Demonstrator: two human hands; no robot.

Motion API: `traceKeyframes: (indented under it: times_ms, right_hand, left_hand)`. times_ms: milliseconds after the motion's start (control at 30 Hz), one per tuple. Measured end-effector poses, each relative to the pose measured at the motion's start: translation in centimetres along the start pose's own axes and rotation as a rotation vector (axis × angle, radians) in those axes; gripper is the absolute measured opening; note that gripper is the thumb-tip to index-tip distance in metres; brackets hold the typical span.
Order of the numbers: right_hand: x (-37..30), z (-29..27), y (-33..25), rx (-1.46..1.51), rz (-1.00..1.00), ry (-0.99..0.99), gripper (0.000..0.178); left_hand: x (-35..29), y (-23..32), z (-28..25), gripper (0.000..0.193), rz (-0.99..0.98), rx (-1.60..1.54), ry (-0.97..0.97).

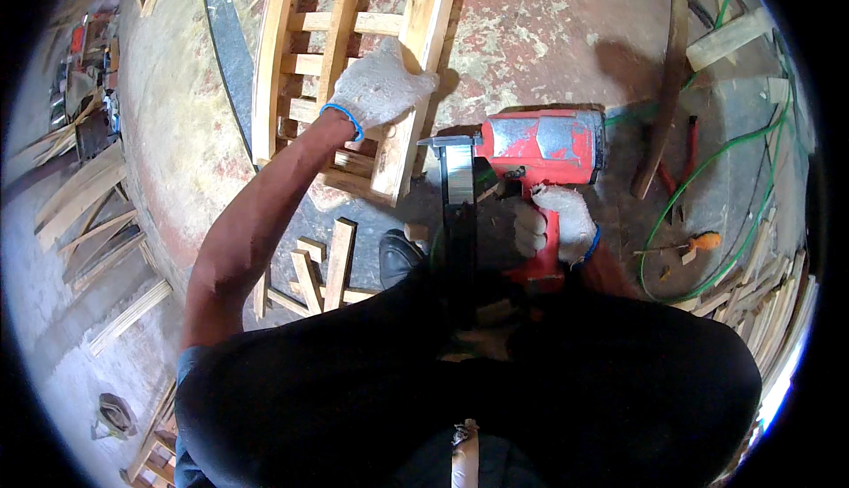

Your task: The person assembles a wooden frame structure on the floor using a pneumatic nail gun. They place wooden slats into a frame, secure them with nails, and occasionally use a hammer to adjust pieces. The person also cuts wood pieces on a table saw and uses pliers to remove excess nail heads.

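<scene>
A red and silver nail gun (544, 145) is in my right hand (566, 222), its gloved fingers wrapped round the red handle. The gun's nose points left, close beside the right rail of a slatted wooden frame (433, 10). Its long dark magazine runs down toward my lap. My left hand (380, 85), in a white knit glove with a blue cuff, lies over that rail, its fingers curled over the outer edge. Several cross slats join the frame's long rails, and the near end lies just ahead of my knees.
Right of the gun lie a wooden-handled hammer (672, 72), red-handled pliers (692, 147), an orange-handled screwdriver (705, 241) and a looping green hose (707, 183). Short wood offcuts (338, 262) lie by my shoe (400, 256). Stacked wood strips (761, 302) line the right side.
</scene>
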State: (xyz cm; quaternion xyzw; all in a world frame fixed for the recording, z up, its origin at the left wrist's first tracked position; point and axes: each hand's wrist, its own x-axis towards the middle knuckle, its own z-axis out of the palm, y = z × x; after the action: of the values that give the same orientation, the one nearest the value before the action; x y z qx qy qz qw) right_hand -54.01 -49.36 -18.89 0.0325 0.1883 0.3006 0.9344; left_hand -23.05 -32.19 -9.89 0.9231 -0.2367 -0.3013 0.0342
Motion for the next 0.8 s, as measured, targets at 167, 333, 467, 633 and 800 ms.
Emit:
traceKeyframes:
  times_ms: [167,333,467,633,800]
  right_hand:
    - [-0.1,-1.5,0.7,-0.024,-0.017,0.151,0.024]
    - [0.2,0.6,1.0,-0.065,-0.004,0.139,0.022]
    - [0.6,1.8,1.0,-0.035,-0.016,0.151,0.021]
    - [0.6,2.8,0.6,-0.008,0.005,0.172,0.022]
    - [0.9,-0.2,0.6,-0.074,-0.007,0.087,0.026]
  left_hand:
    - [0.1,0.1,-0.3,0.075,0.022,0.023,-0.046]
    - [0.4,0.1,0.3,0.074,0.028,0.053,-0.015]
    - [0.3,-0.2,0.2,0.072,-0.029,0.009,-0.027]
    - [0.3,-0.3,0.4,0.071,0.028,-0.003,0.016]
    - [0.2,-1.1,0.3,0.075,0.034,0.018,-0.006]
